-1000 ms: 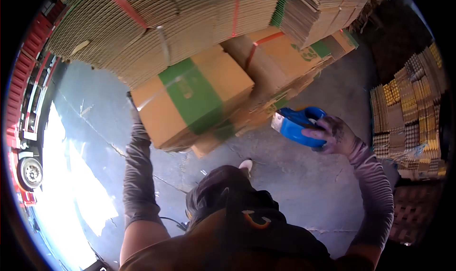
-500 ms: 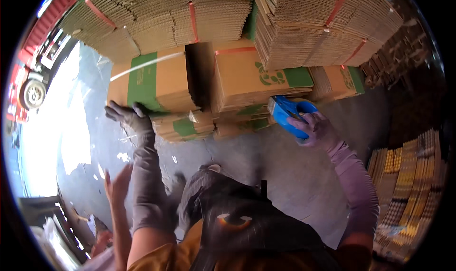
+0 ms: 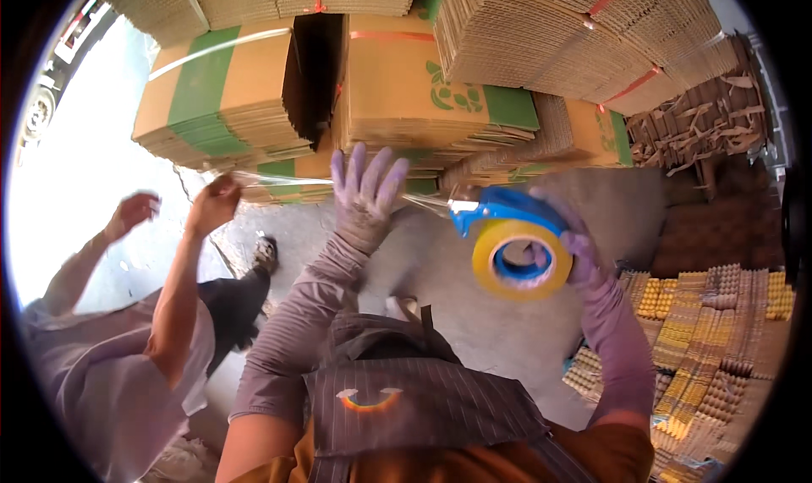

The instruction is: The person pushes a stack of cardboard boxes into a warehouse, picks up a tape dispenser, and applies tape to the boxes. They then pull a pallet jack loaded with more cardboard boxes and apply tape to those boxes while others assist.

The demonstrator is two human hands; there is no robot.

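In my right hand point(image 3: 578, 244), gloved in purple, is a blue tape dispenser point(image 3: 526, 205) with a yellow-edged roll of tape point(image 3: 488, 261). From its cutter end a clear strip of tape point(image 3: 292, 181) stretches leftward, past my left hand, to a co-worker's hand point(image 3: 215, 205), which pinches it. My gloved left hand point(image 3: 367, 197) is raised with fingers spread at the strip; whether it touches the tape I cannot tell. Just beyond it are strapped stacks of flat cardboard boxes point(image 3: 404, 81), brown with green bands.
Taller cardboard bundles point(image 3: 541, 47) rise at the back right. Egg trays point(image 3: 702, 348), yellow and grey, are stacked at lower right. The co-worker's other hand point(image 3: 134, 215) and body are close on my left. Grey concrete floor point(image 3: 474, 335) lies between me and the stacks.
My left hand has left the left stack and moved right, fingers now spread. The dispenser has turned, showing its roll. A strip of tape is now stretched out, and the co-worker has come in.
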